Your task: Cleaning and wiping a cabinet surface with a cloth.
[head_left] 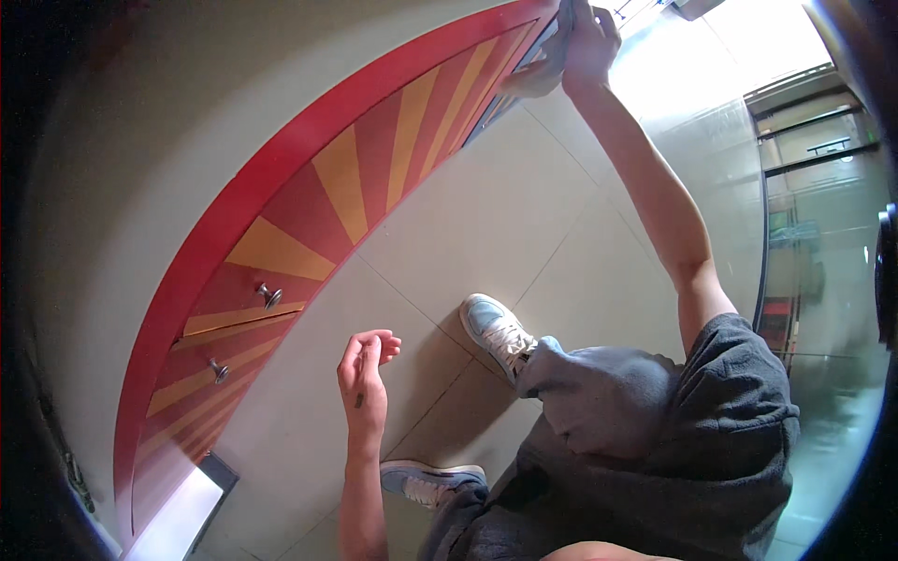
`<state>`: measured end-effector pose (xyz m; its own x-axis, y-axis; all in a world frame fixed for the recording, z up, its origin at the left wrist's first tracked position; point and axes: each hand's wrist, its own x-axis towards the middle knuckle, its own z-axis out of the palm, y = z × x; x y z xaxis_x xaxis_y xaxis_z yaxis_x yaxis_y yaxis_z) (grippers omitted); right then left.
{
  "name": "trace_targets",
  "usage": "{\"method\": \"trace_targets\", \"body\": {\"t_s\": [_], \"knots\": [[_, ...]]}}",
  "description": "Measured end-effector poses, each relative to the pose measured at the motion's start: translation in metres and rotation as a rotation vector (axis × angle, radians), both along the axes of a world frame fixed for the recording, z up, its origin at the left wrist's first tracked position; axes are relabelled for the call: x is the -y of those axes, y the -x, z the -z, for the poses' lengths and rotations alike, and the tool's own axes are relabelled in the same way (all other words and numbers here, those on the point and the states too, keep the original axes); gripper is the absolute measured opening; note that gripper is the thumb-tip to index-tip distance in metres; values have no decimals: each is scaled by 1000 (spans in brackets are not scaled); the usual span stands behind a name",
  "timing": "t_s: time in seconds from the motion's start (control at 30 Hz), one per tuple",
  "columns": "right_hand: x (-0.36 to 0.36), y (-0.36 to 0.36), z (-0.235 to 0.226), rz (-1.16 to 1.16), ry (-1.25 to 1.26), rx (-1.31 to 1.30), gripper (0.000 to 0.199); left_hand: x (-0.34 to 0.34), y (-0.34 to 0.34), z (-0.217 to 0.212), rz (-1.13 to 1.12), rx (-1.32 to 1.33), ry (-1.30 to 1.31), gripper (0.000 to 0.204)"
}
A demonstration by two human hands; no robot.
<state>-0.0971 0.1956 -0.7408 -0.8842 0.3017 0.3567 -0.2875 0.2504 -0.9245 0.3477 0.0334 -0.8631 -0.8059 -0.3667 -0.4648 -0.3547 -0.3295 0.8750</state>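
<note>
My right hand point(591, 45) is stretched far out at the top, closed around a grey cloth point(544, 77). The cloth hangs beside the far end of a red-framed cabinet front point(339, 182) painted with red and orange rays; whether it touches the panel I cannot tell. Lower down, my left hand point(367, 369) hovers over the floor with nothing in it, its fingers loosely curled and the thumb apart. Nearest to it are two round metal knobs point(269, 297) on the cabinet's doors.
Large pale tiles cover the floor point(486, 215), where my blue-grey shoes point(496, 327) stand. A bundle of grey cloth point(608, 397) bulges at my dark shirt's front. Along the right side runs a glass-fronted unit point(823, 252) with dark frames. Bright light glares at the top right.
</note>
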Motion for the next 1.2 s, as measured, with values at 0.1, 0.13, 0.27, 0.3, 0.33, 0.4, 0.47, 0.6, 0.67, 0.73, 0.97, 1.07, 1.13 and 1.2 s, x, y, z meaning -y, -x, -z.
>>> {"method": "trace_targets", "body": {"t_s": [0.1, 0.13, 0.27, 0.3, 0.33, 0.4, 0.47, 0.6, 0.67, 0.73, 0.97, 1.07, 1.13, 1.2], "knots": [[-28, -3, 57, -188, 131, 28, 40, 0, 2, -1, -5, -1, 5, 27], [-30, -14, 71, -204, 132, 137, 39, -1, 2, -1, -10, 0, 3, 27], [-33, -55, 96, -199, 123, 422, 34, -2, 1, -2, -17, 1, -14, 25], [-30, -57, 89, -209, 184, 400, 34, -2, 0, -3, -14, 0, -13, 25], [-28, -58, 78, -218, 244, 376, 34, -3, 0, -5, -11, 1, -15, 26], [-24, -35, 68, -220, 225, 232, 33, -3, 1, -5, -22, 27, -16, 26], [-12, -33, 30, -158, 170, 50, 31, -3, 2, -3, -21, 22, -18, 27], [-19, -15, 39, -301, 143, -41, 28, -1, 2, 4, -4, -11, -25, 25], [-18, -27, 71, -325, 201, 106, 25, -1, 1, 3, -8, -13, -24, 25], [-38, -35, 131, -261, 121, 538, 22, -2, 1, -1, -15, -18, -28, 26], [-51, -209, 166, -996, -239, 969, 20, -8, -3, 26, 6, -68, -71, 27], [-14, -251, 124, -1517, -402, 899, 10, -24, 3, 22, -29, -223, 162, 27], [3, -259, 103, -1704, -550, 800, 9, -18, 4, 14, -35, -286, 325, 22], [21, -267, 93, -1718, -584, 574, 14, 1, 0, -1, 143, -200, 321, 19]]}}
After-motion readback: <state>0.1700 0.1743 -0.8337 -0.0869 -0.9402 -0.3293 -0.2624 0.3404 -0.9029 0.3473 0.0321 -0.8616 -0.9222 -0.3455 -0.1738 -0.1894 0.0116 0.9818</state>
